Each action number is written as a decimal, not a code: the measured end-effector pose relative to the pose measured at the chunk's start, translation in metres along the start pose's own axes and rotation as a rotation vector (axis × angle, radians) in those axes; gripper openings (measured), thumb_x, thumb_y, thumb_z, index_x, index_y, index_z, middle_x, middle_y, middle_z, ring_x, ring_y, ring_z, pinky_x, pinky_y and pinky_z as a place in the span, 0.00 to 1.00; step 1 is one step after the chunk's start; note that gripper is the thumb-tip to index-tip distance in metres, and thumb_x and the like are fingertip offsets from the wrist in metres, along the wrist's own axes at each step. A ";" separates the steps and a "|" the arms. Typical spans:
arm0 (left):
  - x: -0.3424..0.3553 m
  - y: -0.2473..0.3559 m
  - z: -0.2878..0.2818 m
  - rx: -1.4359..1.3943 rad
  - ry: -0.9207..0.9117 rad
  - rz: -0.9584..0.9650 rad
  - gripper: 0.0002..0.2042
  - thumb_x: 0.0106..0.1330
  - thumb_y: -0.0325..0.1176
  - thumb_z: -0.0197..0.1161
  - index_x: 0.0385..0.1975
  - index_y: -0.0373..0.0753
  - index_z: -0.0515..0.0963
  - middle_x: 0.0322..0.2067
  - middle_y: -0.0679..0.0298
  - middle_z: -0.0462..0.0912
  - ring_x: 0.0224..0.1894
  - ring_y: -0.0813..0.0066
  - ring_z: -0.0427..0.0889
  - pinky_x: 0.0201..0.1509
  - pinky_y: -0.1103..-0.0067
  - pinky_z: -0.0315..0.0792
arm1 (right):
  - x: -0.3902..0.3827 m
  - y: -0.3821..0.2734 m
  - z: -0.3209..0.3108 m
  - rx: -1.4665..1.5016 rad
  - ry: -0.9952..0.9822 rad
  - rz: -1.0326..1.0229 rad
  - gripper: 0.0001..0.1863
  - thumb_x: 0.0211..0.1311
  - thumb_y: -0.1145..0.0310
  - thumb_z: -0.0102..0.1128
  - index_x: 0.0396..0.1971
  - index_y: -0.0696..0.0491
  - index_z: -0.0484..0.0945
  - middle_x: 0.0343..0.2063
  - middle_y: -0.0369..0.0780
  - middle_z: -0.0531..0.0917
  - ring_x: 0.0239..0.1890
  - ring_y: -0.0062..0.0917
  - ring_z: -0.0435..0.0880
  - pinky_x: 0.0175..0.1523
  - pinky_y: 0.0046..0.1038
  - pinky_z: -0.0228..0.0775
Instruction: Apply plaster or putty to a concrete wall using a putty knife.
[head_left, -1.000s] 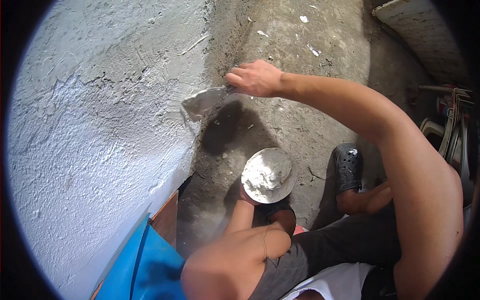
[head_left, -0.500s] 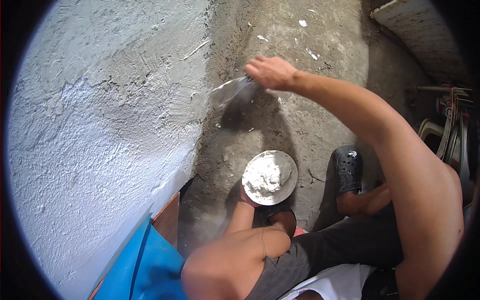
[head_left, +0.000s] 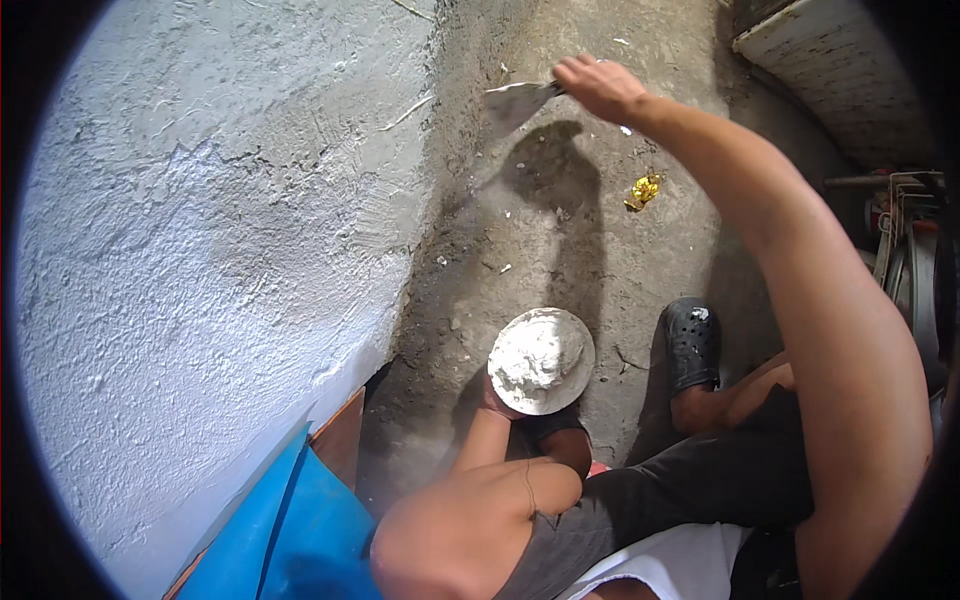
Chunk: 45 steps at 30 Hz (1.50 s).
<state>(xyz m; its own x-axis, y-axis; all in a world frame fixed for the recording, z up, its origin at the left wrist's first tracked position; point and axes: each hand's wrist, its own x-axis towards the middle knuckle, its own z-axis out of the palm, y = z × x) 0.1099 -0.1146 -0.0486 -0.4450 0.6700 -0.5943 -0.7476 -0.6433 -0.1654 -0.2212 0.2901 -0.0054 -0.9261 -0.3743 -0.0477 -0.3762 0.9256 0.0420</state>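
My right hand [head_left: 604, 88] is closed round the handle of a putty knife [head_left: 519, 103], held out over the floor beside the wall. Its wide blade points left, apart from the rough, partly coated wall [head_left: 250, 230]. Low in front of me, my left hand [head_left: 499, 402] grips a round, pale dish [head_left: 574, 388] from its left side and below; most of the fingers are hidden under it. Thick white putty [head_left: 540, 352] is heaped in the dish.
A crumpled gold wrapper [head_left: 643, 190] lies on the concrete floor [head_left: 640, 270]. Blue sheeting [head_left: 320, 530] and a brown board [head_left: 340, 440] lean at lower left. A whitish panel [head_left: 840, 70] stands upper right, above stacked metal items [head_left: 912, 270]. My black clog [head_left: 693, 345] is right of the dish.
My right hand and the putty knife have moved up and to the right, farther from the wall. A gold wrapper now shows on the floor. The dish stays nearly in place.
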 end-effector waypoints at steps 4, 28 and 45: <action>-0.002 -0.007 -0.003 -0.092 -0.172 -0.030 0.34 0.73 0.54 0.46 0.73 0.38 0.63 0.70 0.50 0.68 0.70 0.48 0.69 0.73 0.51 0.65 | -0.026 0.084 -0.040 -0.241 0.020 -0.209 0.11 0.67 0.71 0.56 0.47 0.55 0.69 0.42 0.41 0.75 0.48 0.33 0.79 0.44 0.32 0.83; 0.025 0.031 0.173 0.185 -0.148 0.064 0.40 0.69 0.66 0.43 0.74 0.45 0.61 0.73 0.54 0.63 0.73 0.47 0.63 0.75 0.48 0.59 | -0.140 0.008 -0.087 0.410 -0.150 -0.078 0.15 0.68 0.61 0.61 0.45 0.54 0.70 0.39 0.46 0.81 0.44 0.46 0.83 0.46 0.46 0.74; 0.079 0.038 0.232 0.207 -0.299 0.306 0.33 0.73 0.59 0.42 0.73 0.45 0.63 0.71 0.57 0.65 0.71 0.49 0.65 0.75 0.49 0.58 | -0.126 -0.070 -0.177 0.859 0.143 -0.127 0.17 0.63 0.67 0.70 0.46 0.57 0.75 0.28 0.45 0.84 0.29 0.39 0.86 0.34 0.35 0.76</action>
<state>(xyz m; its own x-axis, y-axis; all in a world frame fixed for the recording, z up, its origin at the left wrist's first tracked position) -0.0681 -0.0007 0.0804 -0.7598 0.5581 -0.3336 -0.6291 -0.7607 0.1602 -0.0827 0.2624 0.1744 -0.8951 -0.4275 0.1268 -0.3784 0.5780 -0.7230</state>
